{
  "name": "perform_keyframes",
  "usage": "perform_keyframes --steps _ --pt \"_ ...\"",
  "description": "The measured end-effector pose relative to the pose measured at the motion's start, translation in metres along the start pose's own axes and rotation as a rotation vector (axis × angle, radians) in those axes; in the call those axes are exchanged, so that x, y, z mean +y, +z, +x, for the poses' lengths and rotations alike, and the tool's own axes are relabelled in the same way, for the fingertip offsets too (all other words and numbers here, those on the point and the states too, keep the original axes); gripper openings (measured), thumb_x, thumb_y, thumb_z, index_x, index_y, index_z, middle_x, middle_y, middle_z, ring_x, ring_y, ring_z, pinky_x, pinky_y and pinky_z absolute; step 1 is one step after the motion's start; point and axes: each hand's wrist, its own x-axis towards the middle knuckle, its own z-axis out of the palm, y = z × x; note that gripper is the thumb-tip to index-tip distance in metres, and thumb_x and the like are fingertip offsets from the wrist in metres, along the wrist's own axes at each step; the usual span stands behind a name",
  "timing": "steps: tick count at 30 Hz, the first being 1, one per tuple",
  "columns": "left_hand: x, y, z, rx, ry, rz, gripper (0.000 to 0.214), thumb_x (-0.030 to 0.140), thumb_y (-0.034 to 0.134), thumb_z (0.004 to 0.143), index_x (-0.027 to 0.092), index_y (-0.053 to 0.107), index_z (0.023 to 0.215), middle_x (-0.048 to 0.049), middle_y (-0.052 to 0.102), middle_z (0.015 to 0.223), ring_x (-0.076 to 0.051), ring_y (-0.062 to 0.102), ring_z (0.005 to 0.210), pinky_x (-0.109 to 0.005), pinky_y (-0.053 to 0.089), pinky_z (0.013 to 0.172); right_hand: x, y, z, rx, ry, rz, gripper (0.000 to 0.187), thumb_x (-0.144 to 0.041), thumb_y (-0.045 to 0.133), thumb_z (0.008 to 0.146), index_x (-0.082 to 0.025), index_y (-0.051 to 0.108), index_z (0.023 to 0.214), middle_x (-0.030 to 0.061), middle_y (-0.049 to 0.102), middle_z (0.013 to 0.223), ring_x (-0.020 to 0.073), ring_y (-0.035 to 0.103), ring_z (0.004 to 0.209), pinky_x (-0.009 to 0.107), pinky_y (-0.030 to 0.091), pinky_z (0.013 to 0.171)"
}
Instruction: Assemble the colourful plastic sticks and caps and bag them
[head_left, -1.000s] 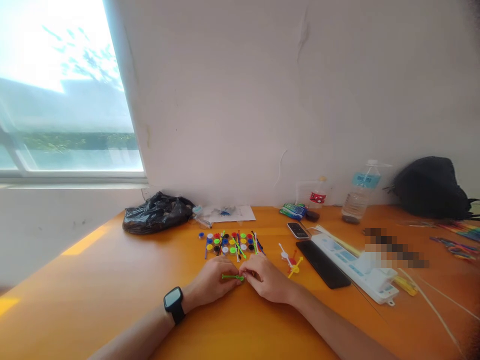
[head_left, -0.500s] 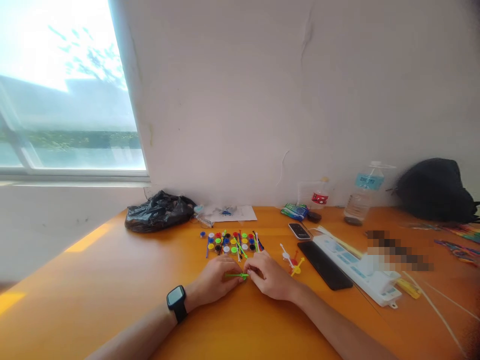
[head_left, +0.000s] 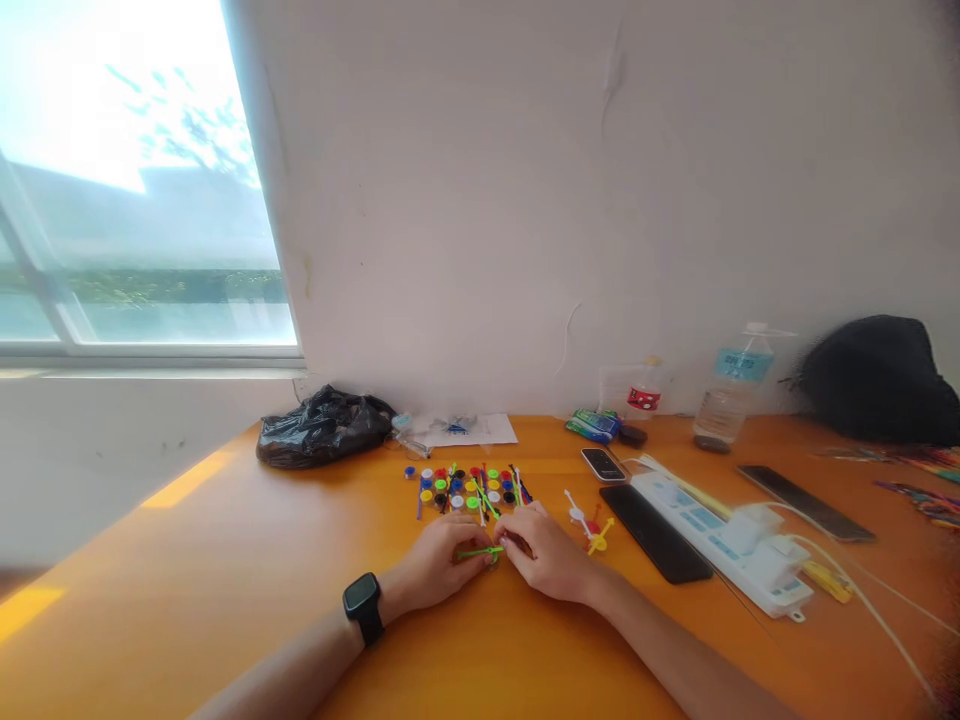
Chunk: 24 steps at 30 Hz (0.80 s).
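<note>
Between my two hands is a green plastic arrow spinner with a small round disc near its right end. My left hand, with a black watch on the wrist, pinches it between thumb and fingers. The closed fingertips of my right hand meet the spinner's disc end; the exact grip there is partly hidden. Just beyond the hands lie several coloured round discs in rows, with loose plastic arrows among them. To the right of my right hand rest a white spinner and a yellow spinner, with a red one partly behind.
A black phone and a white power strip with plugs and cables lie on the right. Farther back are a black plastic bag, white paper, a smaller phone and a water bottle.
The whole view has shifted slightly. Both hands stay together at the green arrow spinner, with only slight finger movement.
</note>
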Motion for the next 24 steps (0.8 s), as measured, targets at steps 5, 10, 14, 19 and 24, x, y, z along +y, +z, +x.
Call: perform_keyframes --steps 5,10,14,19,24 --pt "0.001 -0.001 0.0 -0.015 -0.012 0.003 0.017 0.031 0.063 0.098 0.019 0.075 0.099 -0.0055 0.076 0.096 -0.019 0.065 0.086 -0.028 0.051 0.078 0.001 0.001 0.0 -0.011 -0.001 -0.012 0.016 -0.014 0.054 0.094 -0.022 0.068 0.091 0.0012 0.068 0.08 0.0194 0.06 0.078 0.037 0.039 0.088" --pt "0.004 -0.002 0.0 0.002 0.012 0.007 0.018 0.032 0.064 0.098 0.02 0.076 0.103 -0.0066 0.076 0.097 -0.02 0.066 0.088 -0.03 0.052 0.082 0.0 0.001 0.0 -0.008 0.013 0.005 0.015 -0.016 0.057 0.094 -0.022 0.07 0.097 0.0004 0.067 0.078 0.0189 0.058 0.077 0.037 0.04 0.089" --pt "0.0 -0.001 -0.001 0.043 0.066 0.052 0.017 0.03 0.063 0.098 0.022 0.076 0.105 -0.007 0.076 0.099 -0.021 0.067 0.092 -0.031 0.052 0.084 0.0 0.001 0.0 -0.017 0.017 0.005 0.015 -0.016 0.057 0.095 -0.022 0.07 0.098 0.001 0.069 0.081 0.0189 0.059 0.078 0.037 0.04 0.09" --pt "-0.002 -0.004 -0.003 -0.011 0.187 0.158 0.015 0.034 0.066 0.097 0.025 0.076 0.102 -0.0062 0.077 0.11 -0.023 0.066 0.1 -0.036 0.051 0.091 0.002 0.002 -0.001 -0.03 0.032 -0.012 0.017 -0.015 0.057 0.095 -0.023 0.071 0.099 0.0018 0.07 0.083 0.0205 0.061 0.082 0.037 0.04 0.09" --pt "0.011 -0.009 -0.006 -0.003 0.157 0.255 0.03 0.041 0.081 0.084 0.03 0.076 0.111 -0.0063 0.064 0.142 -0.032 0.058 0.124 -0.049 0.044 0.109 0.004 0.002 -0.001 -0.033 0.009 -0.045 0.014 -0.018 0.054 0.097 -0.021 0.067 0.094 0.0037 0.07 0.085 0.0214 0.061 0.082 0.039 0.04 0.09"
